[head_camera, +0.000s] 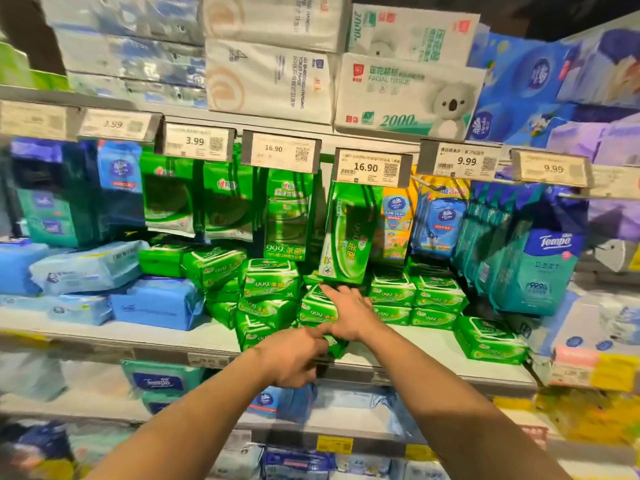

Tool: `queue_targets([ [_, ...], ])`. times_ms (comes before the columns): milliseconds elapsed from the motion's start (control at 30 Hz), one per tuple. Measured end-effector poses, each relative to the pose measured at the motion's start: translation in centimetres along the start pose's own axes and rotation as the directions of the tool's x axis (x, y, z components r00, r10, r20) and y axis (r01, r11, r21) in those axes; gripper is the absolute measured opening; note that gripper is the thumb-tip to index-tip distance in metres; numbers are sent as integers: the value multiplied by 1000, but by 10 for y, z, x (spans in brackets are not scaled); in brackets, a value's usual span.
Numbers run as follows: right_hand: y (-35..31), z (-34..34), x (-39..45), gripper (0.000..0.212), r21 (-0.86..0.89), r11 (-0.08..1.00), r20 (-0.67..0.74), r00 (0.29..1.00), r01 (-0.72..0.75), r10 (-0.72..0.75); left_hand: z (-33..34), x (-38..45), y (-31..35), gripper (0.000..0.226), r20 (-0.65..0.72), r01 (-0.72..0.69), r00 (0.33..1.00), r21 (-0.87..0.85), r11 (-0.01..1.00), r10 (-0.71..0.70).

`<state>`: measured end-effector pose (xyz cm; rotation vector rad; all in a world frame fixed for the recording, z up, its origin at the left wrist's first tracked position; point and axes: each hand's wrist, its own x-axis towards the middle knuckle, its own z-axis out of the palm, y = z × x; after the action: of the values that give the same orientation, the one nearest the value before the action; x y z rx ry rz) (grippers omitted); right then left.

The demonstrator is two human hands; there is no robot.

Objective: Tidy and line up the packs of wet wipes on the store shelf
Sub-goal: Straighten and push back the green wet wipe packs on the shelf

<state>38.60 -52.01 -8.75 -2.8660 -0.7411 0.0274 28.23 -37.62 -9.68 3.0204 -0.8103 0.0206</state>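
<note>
Green wet wipes packs lie in a loose, uneven heap in the middle of the white shelf. One tall green pack leans tilted behind the heap. Another green pack lies alone, turned askew, at the front right. My right hand rests flat on the heap with its fingers spread, fingertips just under the leaning pack. My left hand is at the shelf's front edge, fingers curled on the front green pack, which both hands mostly hide.
More green packs hang on hooks above the heap, under price tags. Blue packs lie to the left and teal Tempo packs hang at the right. Tissue boxes fill the shelf above; other packs sit on the shelf below.
</note>
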Motion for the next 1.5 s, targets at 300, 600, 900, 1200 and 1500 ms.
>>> queue_targets([
  [300, 65, -10, -42, 93, 50, 998, -71, 997, -29, 33, -3, 22, 2, 39, -33, 47, 998, 10, 999, -47],
  [600, 138, -2, -88, 91, -61, 997, 14, 999, -52, 53, -2, 69, 8, 59, -6, 268, 962, 183, 946, -271],
  [900, 150, 7, -93, 81, -210, 978, 15, 1000, -14, 17, 16, 90, 2, 73, 98, 410, 901, 132, 903, -423],
  [1200, 166, 9, -89, 73, -231, 963, -166, 981, -141, 104, 19, 118, 44, 59, 43, 375, 926, 38, 926, -376],
  [1500, 189, 8, -89, 81, -214, 960, -217, 967, -181, 133, 21, 146, 67, 63, 40, 332, 942, 51, 942, -334],
])
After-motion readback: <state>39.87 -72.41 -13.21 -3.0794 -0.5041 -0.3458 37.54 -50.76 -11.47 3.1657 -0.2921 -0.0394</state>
